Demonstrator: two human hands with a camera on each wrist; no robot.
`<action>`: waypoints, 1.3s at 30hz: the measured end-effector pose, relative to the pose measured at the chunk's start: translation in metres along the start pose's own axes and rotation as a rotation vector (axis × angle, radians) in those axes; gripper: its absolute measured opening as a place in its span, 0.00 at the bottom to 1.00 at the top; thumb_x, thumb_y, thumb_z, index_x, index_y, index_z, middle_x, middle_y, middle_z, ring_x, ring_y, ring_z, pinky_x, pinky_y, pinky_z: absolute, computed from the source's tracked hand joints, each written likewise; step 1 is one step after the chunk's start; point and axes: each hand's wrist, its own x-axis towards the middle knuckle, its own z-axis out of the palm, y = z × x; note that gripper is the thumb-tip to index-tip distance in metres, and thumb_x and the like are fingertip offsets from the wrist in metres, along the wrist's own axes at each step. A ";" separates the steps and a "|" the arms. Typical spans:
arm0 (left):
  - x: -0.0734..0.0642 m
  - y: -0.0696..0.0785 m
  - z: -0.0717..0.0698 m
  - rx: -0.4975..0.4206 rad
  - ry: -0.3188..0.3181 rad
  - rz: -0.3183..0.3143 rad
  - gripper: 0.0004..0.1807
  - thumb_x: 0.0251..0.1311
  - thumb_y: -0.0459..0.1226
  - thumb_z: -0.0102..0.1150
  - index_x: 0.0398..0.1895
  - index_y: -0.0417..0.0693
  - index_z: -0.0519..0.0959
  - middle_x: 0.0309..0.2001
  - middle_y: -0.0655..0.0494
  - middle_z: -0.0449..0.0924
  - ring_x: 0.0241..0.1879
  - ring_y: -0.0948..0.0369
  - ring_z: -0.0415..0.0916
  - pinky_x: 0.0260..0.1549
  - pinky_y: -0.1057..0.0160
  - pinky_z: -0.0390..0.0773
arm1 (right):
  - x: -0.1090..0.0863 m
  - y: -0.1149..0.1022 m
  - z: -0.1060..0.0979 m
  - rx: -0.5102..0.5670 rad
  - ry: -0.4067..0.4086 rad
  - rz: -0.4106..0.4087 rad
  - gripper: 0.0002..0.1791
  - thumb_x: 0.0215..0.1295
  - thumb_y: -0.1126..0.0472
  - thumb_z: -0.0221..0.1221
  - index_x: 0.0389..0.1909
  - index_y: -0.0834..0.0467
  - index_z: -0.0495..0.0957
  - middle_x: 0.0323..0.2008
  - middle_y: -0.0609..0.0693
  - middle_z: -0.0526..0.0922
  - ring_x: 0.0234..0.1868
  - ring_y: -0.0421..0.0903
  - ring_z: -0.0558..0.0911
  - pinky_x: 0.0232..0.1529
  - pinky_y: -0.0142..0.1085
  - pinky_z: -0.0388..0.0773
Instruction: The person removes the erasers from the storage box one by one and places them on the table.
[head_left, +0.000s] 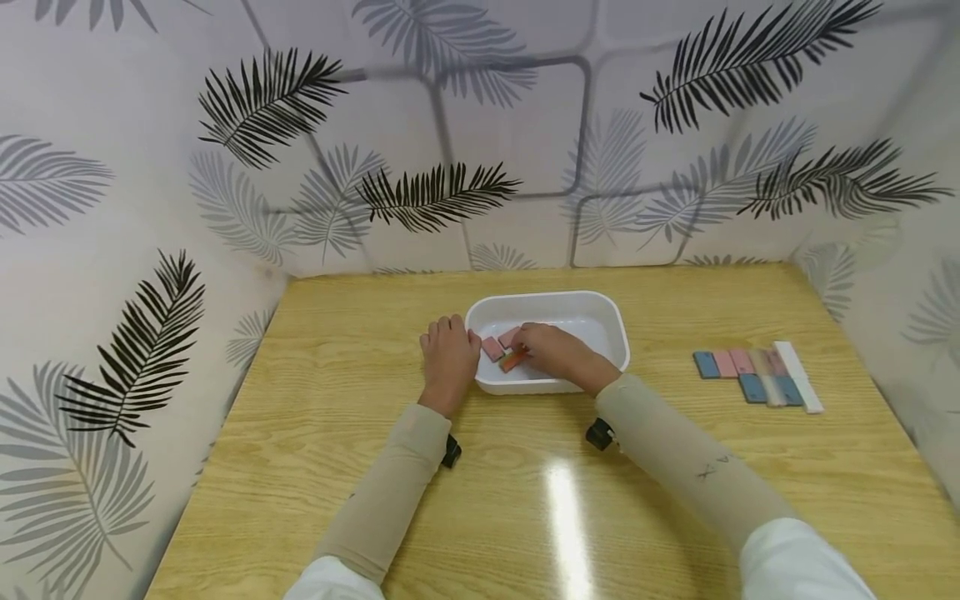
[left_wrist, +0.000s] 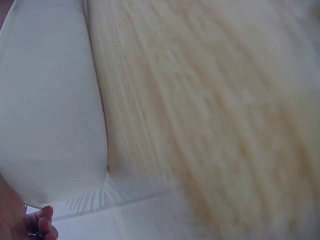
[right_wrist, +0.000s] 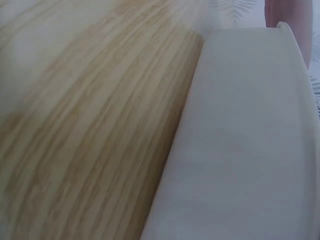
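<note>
A white plastic tub stands on the table with several small blocks at its left end. My left hand is at the tub's left end, its thumb at the rim and its fingers bent outside the wall; in the left wrist view curled fingertips show beside the tub's corner. Reaching in over the near side, my right hand pinches an orange block. Pink blocks lie close to those fingers. The right palm hides part of the tub's floor, and the right wrist view shows mostly the tub's outer wall.
To the right on the wooden table, flat blue blocks and pink blocks lie in two rows. A beige strip crosses them, and a white strip lies at their right end. A leaf-patterned backdrop rises behind the table.
</note>
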 end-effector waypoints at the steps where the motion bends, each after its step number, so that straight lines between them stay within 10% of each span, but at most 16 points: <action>1: 0.000 0.000 0.001 0.001 -0.003 -0.002 0.15 0.65 0.42 0.47 0.41 0.38 0.72 0.38 0.47 0.71 0.39 0.51 0.65 0.38 0.55 0.61 | -0.002 0.001 -0.002 0.005 0.006 0.004 0.08 0.57 0.68 0.61 0.39 0.61 0.81 0.36 0.51 0.80 0.39 0.46 0.78 0.42 0.37 0.74; 22: 0.001 -0.001 0.002 -0.031 -0.041 -0.005 0.16 0.66 0.42 0.46 0.44 0.37 0.71 0.39 0.46 0.70 0.40 0.52 0.63 0.39 0.55 0.61 | -0.104 0.023 -0.056 0.326 0.269 0.339 0.15 0.56 0.61 0.62 0.43 0.63 0.76 0.37 0.54 0.79 0.37 0.48 0.79 0.39 0.42 0.76; 35: 0.001 0.001 0.002 -0.030 -0.037 -0.001 0.16 0.65 0.42 0.47 0.44 0.37 0.72 0.40 0.45 0.71 0.40 0.51 0.64 0.39 0.54 0.61 | -0.188 0.052 -0.056 0.211 0.433 0.521 0.16 0.58 0.57 0.62 0.40 0.66 0.77 0.32 0.58 0.81 0.33 0.53 0.80 0.32 0.46 0.76; 39: 0.000 0.002 0.001 -0.034 -0.023 0.002 0.16 0.65 0.42 0.47 0.44 0.36 0.72 0.40 0.45 0.71 0.40 0.51 0.65 0.39 0.53 0.62 | -0.213 0.063 -0.054 0.221 0.466 0.578 0.17 0.60 0.58 0.61 0.40 0.69 0.76 0.32 0.62 0.80 0.34 0.57 0.79 0.53 0.52 0.65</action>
